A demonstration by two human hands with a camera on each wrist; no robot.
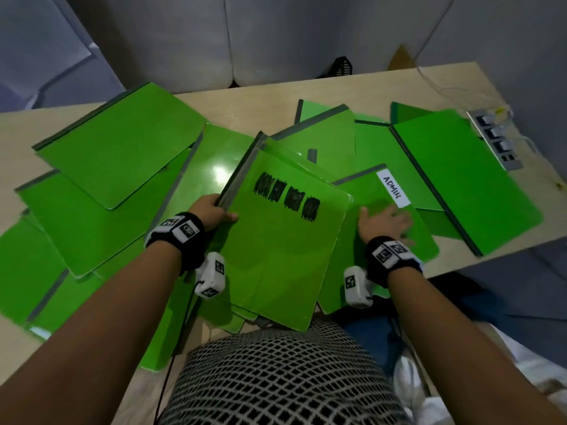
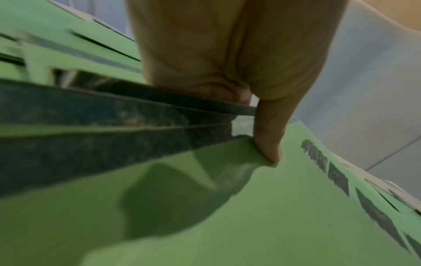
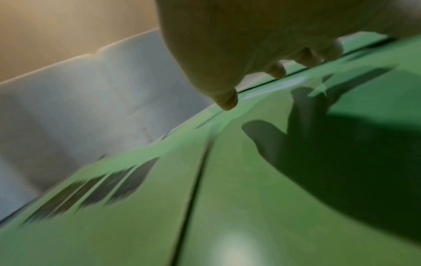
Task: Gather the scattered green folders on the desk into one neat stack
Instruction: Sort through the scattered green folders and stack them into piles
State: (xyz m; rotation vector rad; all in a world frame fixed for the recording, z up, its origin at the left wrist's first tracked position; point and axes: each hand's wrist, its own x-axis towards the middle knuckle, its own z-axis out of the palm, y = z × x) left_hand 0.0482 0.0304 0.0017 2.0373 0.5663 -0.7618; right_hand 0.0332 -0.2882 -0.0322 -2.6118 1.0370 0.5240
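Note:
Several green folders lie scattered and overlapping across the wooden desk (image 1: 251,99). My left hand (image 1: 211,211) grips the dark spine edge of a small bundle of folders; the top folder (image 1: 282,240) (image 2: 250,216) bears black scribbled marks, and my thumb (image 2: 268,140) presses on its cover. My right hand (image 1: 385,223) (image 3: 239,59) hovers with spread fingers just over the folder labelled ADMIN (image 1: 395,237) (image 3: 296,162), to the right of the bundle. Whether it touches that folder is unclear.
A grey power strip (image 1: 494,139) with plugs and a cable sits at the desk's far right edge. More folders pile at the left (image 1: 116,148) and far right (image 1: 466,179). A grey sofa (image 1: 306,35) stands behind the desk. My patterned clothing (image 1: 276,378) fills the near edge.

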